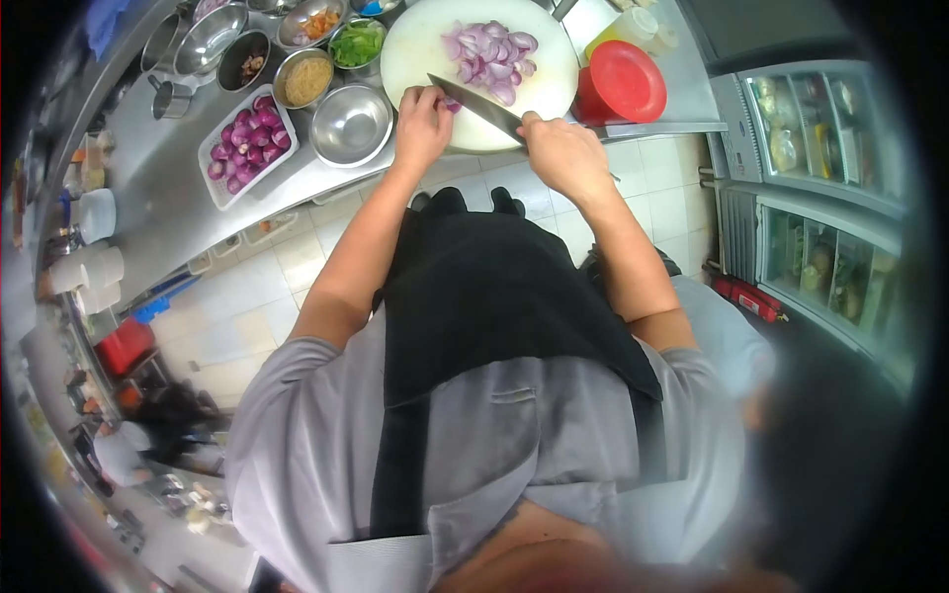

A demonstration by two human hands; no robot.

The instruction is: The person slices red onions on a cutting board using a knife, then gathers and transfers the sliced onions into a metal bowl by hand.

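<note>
My right hand (pixel 561 153) is closed round the handle of a knife (pixel 481 107), whose blade reaches left over a round white cutting board (pixel 415 44). My left hand (pixel 423 124) lies at the board's left front edge, fingers bent and pressed on a small piece of purple onion (pixel 452 104) beside the blade. A heap of sliced onion (pixel 491 57) rests on the board behind the knife. Left of the board, a white basket (pixel 219 198) holds several peeled purple onions (pixel 249 143), next to an empty steel bowl (pixel 351 126).
Bowls of green slices (pixel 356 44), brown granules (pixel 303 79) and orange pieces (pixel 318 24) stand behind the steel bowl. A red container (pixel 628 82) sits right of the board, near an oil bottle (pixel 623 32). Glass-door refrigerators (pixel 820 128) stand at the right. Someone is at the lower left (pixel 124 452).
</note>
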